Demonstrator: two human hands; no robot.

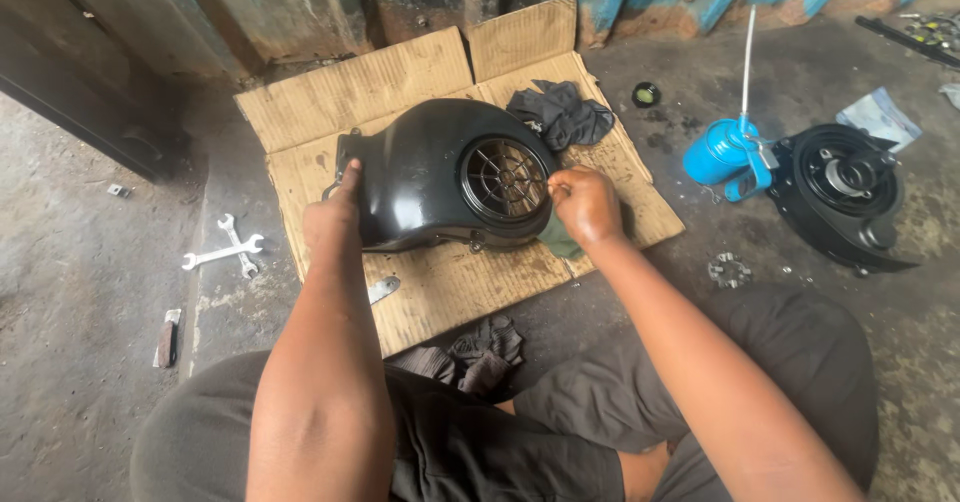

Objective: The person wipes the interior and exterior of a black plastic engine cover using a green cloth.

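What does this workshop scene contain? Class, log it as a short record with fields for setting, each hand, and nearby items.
setting: flattened cardboard sheet on a concrete floor
main item: black fan cover with round grille, standing on the cardboard
left hand: steadies the cover's left edge
right hand: fist at the grille's right rim
left of cardboard: two spanners
right of cardboard: blue oil can, round black engine part
behind cover: dark rag

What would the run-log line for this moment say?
left hand: steadies black fan cover | right hand: at its grille, holding cloth | surface: cardboard | nearby: wrenches
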